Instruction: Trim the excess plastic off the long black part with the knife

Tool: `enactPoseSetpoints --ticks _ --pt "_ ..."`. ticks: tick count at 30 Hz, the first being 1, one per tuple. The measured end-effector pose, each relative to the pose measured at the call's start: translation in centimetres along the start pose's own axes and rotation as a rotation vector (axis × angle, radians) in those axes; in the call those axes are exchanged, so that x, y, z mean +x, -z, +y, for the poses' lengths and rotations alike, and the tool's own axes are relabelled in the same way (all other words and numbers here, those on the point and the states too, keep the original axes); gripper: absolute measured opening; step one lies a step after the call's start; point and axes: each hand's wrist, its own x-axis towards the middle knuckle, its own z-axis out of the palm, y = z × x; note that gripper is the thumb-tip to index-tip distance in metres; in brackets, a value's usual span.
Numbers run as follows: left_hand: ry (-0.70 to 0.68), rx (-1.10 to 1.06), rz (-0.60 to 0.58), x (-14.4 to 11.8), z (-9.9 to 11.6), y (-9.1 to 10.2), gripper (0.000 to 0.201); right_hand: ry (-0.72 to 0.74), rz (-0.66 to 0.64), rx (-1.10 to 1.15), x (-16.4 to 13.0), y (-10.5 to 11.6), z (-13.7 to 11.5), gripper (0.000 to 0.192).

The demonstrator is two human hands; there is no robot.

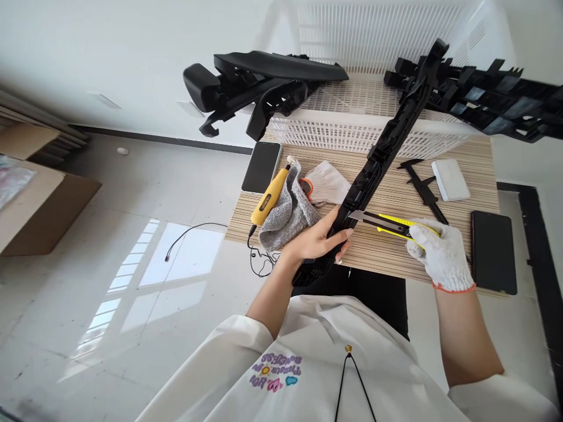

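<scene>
My bare left hand is wrapped round the lower part of a long black plastic trim part. The part slants up and to the right, its far end above the white basket. In my right hand, which wears a white knit glove with an orange cuff edge, I grip a yellow utility knife. Its blade is out and points left, the tip at the edge of the trim part just above my left fingers. Whether the blade touches the plastic I cannot tell.
A white plastic basket at the back carries black plastic parts on both sides. On the table lie a yellow corded tool, a grey cloth, a white glove, black calipers, a white block and two phones.
</scene>
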Motion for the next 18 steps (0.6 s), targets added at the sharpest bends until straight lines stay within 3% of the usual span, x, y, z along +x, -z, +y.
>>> enactPoseSetpoints --ticks 18 --pt "-0.014 0.031 -0.045 0.2 0.08 0.33 0.05 0.012 0.017 -0.01 0.22 -0.18 -0.12 0.02"
